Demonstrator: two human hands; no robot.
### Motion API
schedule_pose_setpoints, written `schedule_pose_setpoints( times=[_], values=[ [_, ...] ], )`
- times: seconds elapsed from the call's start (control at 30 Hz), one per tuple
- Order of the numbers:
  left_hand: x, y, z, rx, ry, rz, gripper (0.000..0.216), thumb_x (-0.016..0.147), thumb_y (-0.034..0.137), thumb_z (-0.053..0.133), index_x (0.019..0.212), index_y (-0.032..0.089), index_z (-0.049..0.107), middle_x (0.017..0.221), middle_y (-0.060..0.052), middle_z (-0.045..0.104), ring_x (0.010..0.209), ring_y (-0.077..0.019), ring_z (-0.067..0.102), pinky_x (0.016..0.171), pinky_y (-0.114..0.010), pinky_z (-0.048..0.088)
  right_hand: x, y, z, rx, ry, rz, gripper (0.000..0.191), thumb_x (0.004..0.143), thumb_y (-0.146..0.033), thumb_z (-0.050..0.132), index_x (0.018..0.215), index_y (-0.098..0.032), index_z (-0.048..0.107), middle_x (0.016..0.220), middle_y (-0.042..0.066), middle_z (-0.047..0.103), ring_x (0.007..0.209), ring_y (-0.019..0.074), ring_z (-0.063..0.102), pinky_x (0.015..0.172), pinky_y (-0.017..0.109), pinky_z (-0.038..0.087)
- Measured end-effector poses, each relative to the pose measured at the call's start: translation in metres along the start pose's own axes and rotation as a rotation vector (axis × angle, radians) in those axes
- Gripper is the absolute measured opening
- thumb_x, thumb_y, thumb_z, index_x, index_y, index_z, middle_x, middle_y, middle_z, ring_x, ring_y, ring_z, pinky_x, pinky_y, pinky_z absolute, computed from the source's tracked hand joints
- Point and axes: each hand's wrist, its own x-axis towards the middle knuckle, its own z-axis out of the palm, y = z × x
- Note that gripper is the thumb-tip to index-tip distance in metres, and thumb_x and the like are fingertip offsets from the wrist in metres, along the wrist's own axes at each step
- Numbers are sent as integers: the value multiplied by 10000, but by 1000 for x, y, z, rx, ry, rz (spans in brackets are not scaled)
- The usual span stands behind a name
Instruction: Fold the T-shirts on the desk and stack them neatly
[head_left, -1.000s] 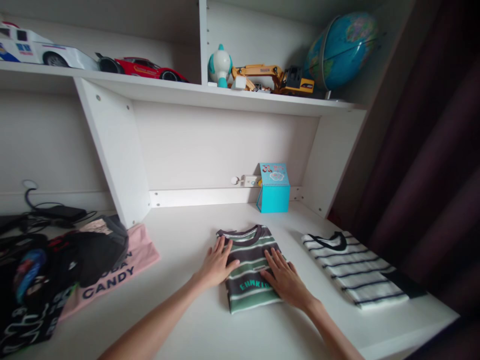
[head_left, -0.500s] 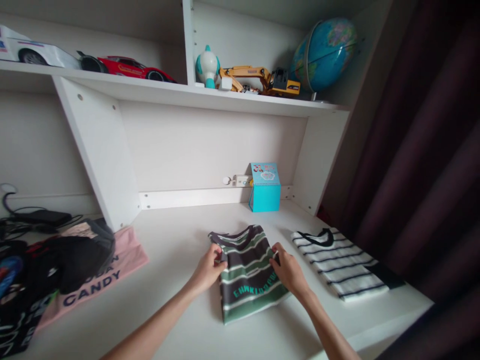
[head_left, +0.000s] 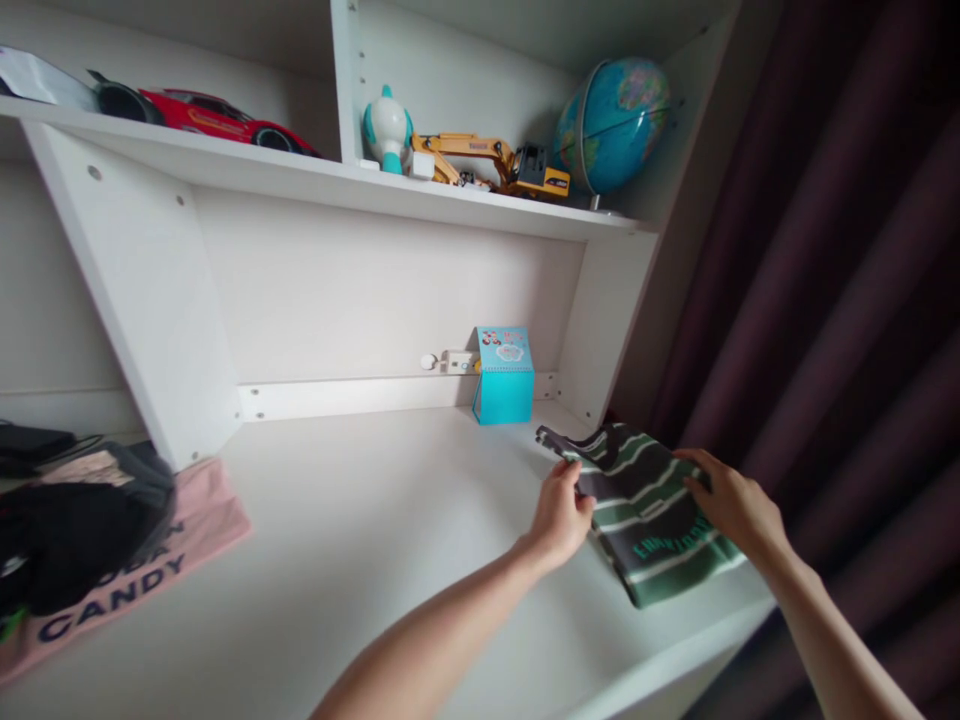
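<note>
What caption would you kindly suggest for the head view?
Left hand and right hand hold a folded striped shirt over a white desk.

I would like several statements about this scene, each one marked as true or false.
1. The left hand and the right hand both hold the folded green-and-dark striped shirt. True.
2. The round blue globe is right of the yellow toy excavator. True.
3. The excavator stands on the desk. False: it stands on the white shelf.
4. The pink printed garment lies partly under dark clothing. True.
5. The right hand rests on the pink garment. False: it holds the striped shirt.
</note>
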Motion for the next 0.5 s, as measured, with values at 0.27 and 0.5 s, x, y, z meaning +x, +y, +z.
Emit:
schedule_pose_setpoints(
  times=[0.27, 0.5],
  values=[
    [-7, -34, 8, 244, -371, -50, 630, 730, 301, 600, 1289, 72, 422, 1323, -199, 450, 1207, -304, 438, 997, -398, 375, 17, 9, 55, -51, -48, -53, 493, 857, -436, 328, 1269, -217, 487, 1374, 163, 390, 1204, 394, 401, 810, 556, 413],
    [-73, -41, -79, 293, -383, 30, 437, 771, 265, 571, 1180, 113, 563, 1176, -140, 603, 1090, -228, 557, 955, -307, 412, -40, -9, 135, 75, 8, -347, 472, 754, -404, 375, 1199, -385, 530, 1351, 27, 451, 1285, 332, 310, 907, 616, 310]
  ],
)
